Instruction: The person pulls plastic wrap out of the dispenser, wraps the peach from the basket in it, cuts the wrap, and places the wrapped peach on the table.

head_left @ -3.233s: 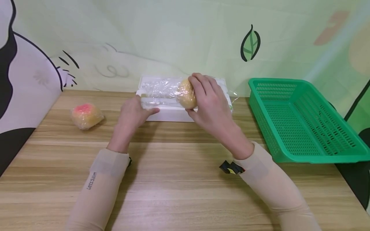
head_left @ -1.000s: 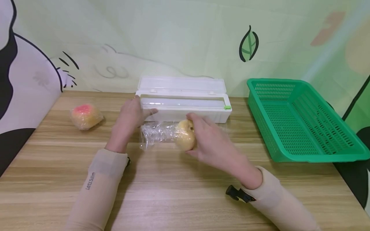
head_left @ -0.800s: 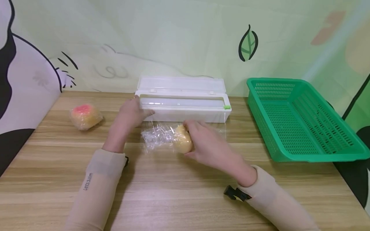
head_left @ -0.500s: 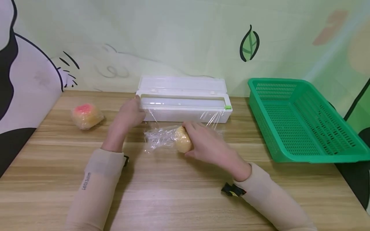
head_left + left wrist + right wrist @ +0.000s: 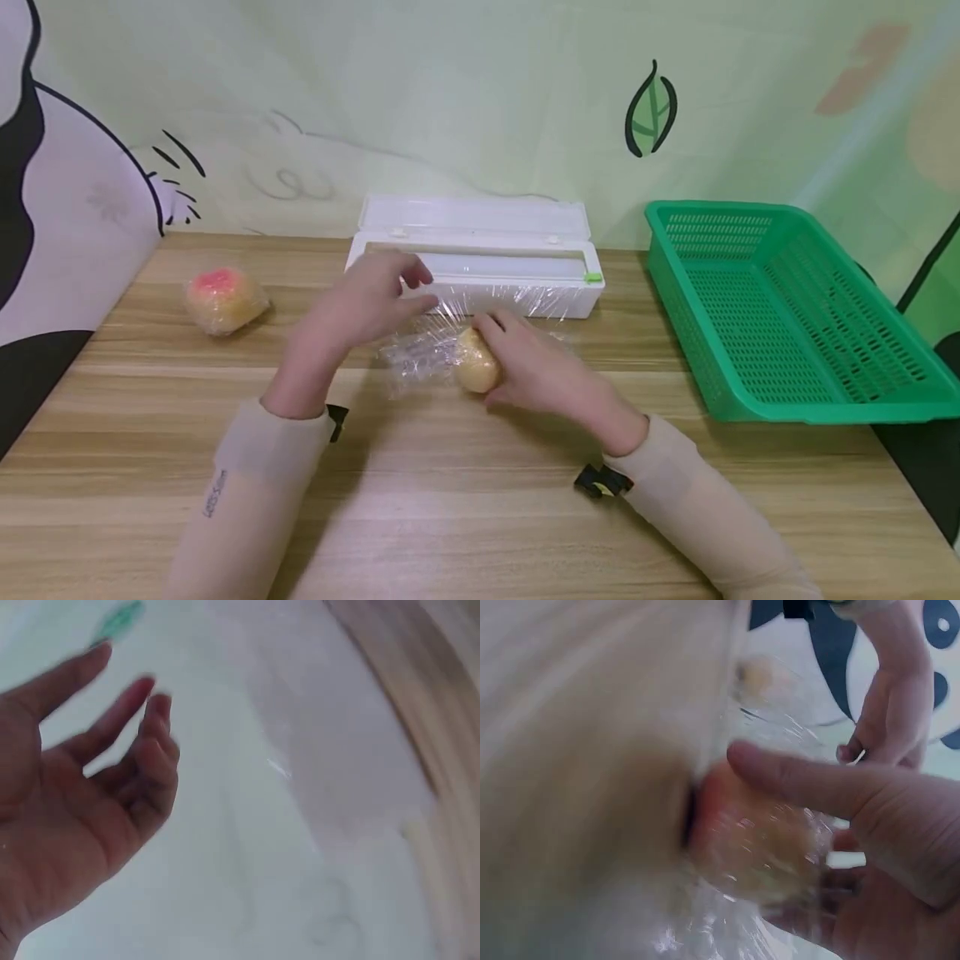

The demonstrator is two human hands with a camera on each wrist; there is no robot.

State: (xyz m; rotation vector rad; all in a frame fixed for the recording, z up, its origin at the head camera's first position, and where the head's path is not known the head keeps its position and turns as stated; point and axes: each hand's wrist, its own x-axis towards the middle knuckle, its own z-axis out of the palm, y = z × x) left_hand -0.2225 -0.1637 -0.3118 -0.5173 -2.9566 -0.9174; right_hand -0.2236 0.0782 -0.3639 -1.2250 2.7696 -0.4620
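Note:
My right hand [image 5: 536,358] grips a yellow peach-like fruit [image 5: 476,365] low over the table, just in front of a white cling film dispenser [image 5: 517,302]. Clear cling film [image 5: 420,358] stretches from the dispenser down around the fruit and lies crumpled to its left. In the right wrist view the fruit [image 5: 742,832] shows a red side under shiny film, with thumb and fingers round it. My left hand [image 5: 375,296] hovers before the dispenser's left part, fingers loosely bent and holding nothing; the left wrist view shows its bare palm [image 5: 75,802].
The dispenser's lid [image 5: 480,217] stands raised at the back, a green slider [image 5: 592,277] at its right end. A second fruit [image 5: 225,304], wrapped in film, sits at the left. A green plastic basket [image 5: 738,396] stands on the right. A printed cloth [image 5: 480,100] hangs behind the table.
My right hand has brought the fruit from above the dispenser down in front of it, drawing film out. My left hand has let go of the dispenser's left end and moved right.

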